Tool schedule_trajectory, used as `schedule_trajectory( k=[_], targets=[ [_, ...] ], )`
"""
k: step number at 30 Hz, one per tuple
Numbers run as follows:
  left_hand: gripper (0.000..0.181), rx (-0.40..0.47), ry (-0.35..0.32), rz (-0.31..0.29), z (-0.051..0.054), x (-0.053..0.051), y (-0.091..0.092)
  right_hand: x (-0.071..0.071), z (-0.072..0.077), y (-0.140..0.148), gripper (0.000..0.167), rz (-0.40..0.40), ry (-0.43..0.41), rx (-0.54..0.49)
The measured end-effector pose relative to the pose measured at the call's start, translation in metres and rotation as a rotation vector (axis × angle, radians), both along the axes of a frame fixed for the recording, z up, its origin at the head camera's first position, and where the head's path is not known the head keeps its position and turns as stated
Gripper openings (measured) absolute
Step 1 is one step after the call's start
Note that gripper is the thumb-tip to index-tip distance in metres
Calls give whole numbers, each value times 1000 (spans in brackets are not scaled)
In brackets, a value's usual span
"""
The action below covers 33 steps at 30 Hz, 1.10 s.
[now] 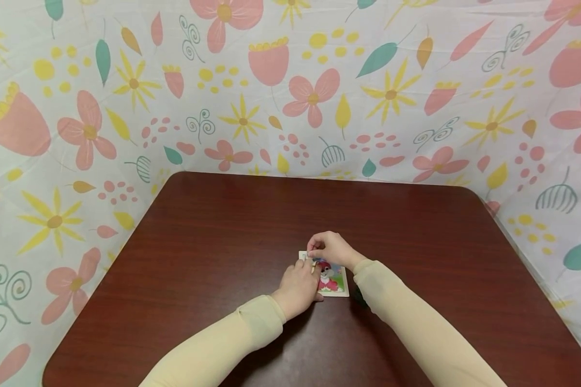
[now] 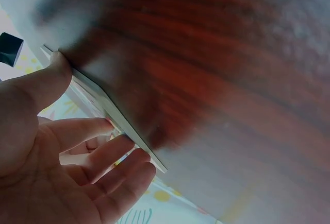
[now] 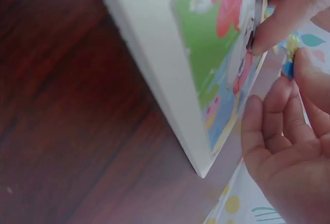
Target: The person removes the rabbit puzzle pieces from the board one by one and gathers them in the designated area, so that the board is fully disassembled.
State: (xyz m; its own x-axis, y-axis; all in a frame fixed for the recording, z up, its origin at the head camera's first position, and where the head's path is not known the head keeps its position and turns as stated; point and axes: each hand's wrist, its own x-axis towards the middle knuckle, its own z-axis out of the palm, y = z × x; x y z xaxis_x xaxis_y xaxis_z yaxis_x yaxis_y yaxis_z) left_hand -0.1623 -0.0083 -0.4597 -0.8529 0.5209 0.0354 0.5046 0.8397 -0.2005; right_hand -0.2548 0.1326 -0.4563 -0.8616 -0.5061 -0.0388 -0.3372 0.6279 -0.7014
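Note:
A jigsaw puzzle board (image 1: pixel 340 293) with a pale border and a colourful cartoon picture lies on the table. My left hand (image 1: pixel 297 285) rests over its left side, fingers on the picture and thumb at the near edge. In the left wrist view the thumb (image 2: pixel 61 67) touches the board's edge (image 2: pixel 116 113). Above the far part of the board, my right hand (image 1: pixel 333 250) pinches a small blue and yellow puzzle piece (image 3: pixel 289 68) between thumb and fingertips. The left hand hides part of the picture.
The dark red-brown table (image 1: pixel 198 231) has rounded far corners. A flower-printed cloth (image 1: pixel 271 107) hangs behind it and along its sides. A small black object (image 2: pixel 10 49) shows at the left edge of the left wrist view.

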Motion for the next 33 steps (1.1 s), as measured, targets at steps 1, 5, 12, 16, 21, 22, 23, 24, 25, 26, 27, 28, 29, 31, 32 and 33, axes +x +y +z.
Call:
schedule_trajectory(
  k=[1,5,12,16,21,22,23,24,25,26,27,28,29,31,32,33],
  targets=[
    [69,1,3,-2,0,0,0,0,0,0,3,-7,2,-5],
    [70,-1,10,-6,-2,0,-1,0,3,2,4,-44,6,-19],
    [69,-2,-19,-8,0,1,0,1,18,20,7,-67,-25,33],
    [70,-7,-45,-2,2,2,1,0,23,37,8,-69,-39,73],
    [69,-7,-49,2,3,2,1,-2,24,57,8,-57,-60,119],
    [69,-3,-48,2,3,2,1,-2,24,61,8,-57,-66,127],
    [68,-4,-45,0,3,2,1,-2,24,65,8,-56,-72,135],
    [68,-5,-42,-1,3,2,1,-2,23,68,8,-55,-77,141],
    [68,-3,-40,-3,2,2,1,-1,23,71,8,-55,-81,147],
    [68,-2,-38,-6,2,2,1,-1,23,75,8,-58,-83,157],
    [68,-1,-36,-9,1,2,1,0,22,78,8,-59,-84,167],
    [69,0,-34,-11,1,2,1,0,22,81,8,-58,-83,176],
    [69,0,-31,-12,1,2,1,0,21,83,8,-58,-82,182],
    [69,4,-29,-12,0,2,1,1,20,89,7,-60,-82,192],
    [69,6,-28,-12,0,2,1,1,19,91,7,-62,-83,197],
    [69,7,-29,-12,0,2,1,1,19,94,7,-65,-85,198]
  ],
)
